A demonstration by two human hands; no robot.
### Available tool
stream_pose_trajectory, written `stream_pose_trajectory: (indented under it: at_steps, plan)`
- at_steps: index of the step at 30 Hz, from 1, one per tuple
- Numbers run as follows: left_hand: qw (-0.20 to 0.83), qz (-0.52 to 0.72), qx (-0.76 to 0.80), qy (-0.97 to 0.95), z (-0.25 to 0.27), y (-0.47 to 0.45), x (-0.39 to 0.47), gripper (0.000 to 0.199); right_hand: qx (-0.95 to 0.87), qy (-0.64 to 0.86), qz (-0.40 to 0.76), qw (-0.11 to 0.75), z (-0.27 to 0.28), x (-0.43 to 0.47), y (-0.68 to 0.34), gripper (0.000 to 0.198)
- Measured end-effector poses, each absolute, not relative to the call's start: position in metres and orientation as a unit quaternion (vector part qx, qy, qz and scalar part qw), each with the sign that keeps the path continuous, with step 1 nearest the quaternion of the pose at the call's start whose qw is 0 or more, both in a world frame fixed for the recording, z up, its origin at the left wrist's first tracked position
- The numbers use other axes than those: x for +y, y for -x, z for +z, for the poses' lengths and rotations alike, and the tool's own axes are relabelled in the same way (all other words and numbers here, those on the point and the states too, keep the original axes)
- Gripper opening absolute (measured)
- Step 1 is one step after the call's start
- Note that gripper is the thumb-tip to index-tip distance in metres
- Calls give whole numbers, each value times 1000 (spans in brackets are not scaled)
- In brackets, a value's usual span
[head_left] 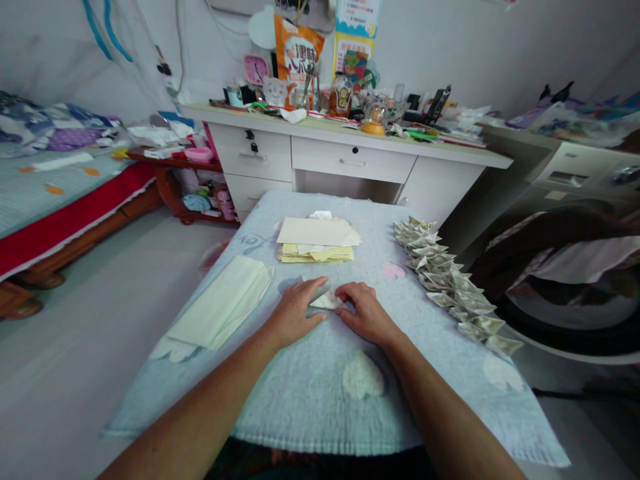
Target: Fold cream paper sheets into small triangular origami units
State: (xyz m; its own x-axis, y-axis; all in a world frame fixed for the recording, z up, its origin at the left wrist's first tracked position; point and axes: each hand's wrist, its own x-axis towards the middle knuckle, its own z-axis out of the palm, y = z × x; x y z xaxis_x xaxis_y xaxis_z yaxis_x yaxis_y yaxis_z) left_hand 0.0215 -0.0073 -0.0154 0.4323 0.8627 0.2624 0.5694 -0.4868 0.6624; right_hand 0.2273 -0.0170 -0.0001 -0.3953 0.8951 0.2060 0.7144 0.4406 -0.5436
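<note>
A small folded piece of pale paper [327,301] lies on the cloth-covered table, between my two hands. My left hand [296,312] is beside its left tip, thumb and forefinger spread apart, with no clear grip on it. At the paper's right end, my right hand [367,311] has curled fingers closed on the edge. Left of my hands rests a stack of pale green paper sheets [223,300]. Beyond them is a pile of cream and yellow paper [317,232]. Several folded pointed paper pieces [450,283] stand in rows along the right side.
A light blue cloth [310,393] with heart patterns covers the table. Behind it stands a white desk [353,160] crowded with jars, a bag and a pink clock [255,69]. A washing machine [575,173] is at the right, a bed [65,207] at the left.
</note>
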Motion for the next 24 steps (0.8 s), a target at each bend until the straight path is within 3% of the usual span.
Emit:
stream_pose_trajectory:
  at_steps: [4,8,10,19,24]
  plan:
    - [276,376,498,-731,-17,-24,-7,66,-779,523,198,284,1,-16,-227,24]
    - [300,401,520,-692,-11,-26,-9,27,-744,527,219,347,2,-14,-225,18]
    - [333,400,491,-699,-8,-28,-10,17,-733,513,242,376,1,-14,-224,16]
    - [520,447,392,-614,-10,-35,-11,36,-730,414,343,423,-6,-14,-214,26]
    - [586,447,353,-576,-11,-35,-11,34,-738,388,363,416,-2,-16,-210,24]
